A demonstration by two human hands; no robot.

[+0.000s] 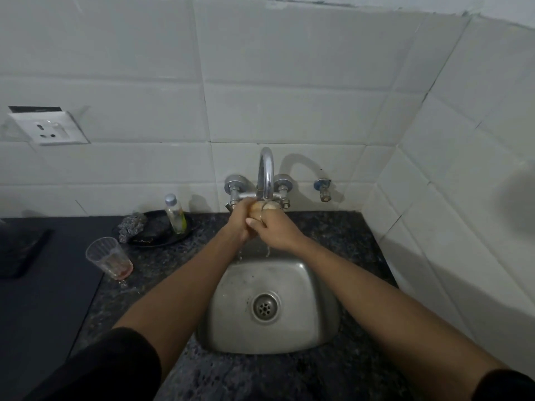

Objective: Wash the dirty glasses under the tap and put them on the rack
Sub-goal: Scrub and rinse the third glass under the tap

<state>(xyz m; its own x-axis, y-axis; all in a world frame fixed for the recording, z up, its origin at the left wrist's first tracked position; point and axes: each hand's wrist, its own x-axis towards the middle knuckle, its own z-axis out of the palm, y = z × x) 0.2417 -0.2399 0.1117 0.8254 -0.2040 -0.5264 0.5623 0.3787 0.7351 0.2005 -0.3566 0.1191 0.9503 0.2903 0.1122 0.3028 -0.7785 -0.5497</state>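
Under the chrome tap [267, 172] both my hands meet above the steel sink [307, 322]. Between them is a clear glass [265, 206], mostly hidden by my fingers. My left hand [238, 219] grips it from the left, and my right hand [276, 230] wraps round it from the right. Water trickles off my hands into the basin. A second clear glass [108, 257] with reddish dregs stands upright on the counter to the left of the sink.
A black dish [162, 238] behind the dirty glass holds a steel scrubber [131, 227] and a small bottle [175, 214]. A dark mat [43, 299] covers the counter's left part. A wall socket [50, 128] sits upper left. Tiled walls close the back and right.
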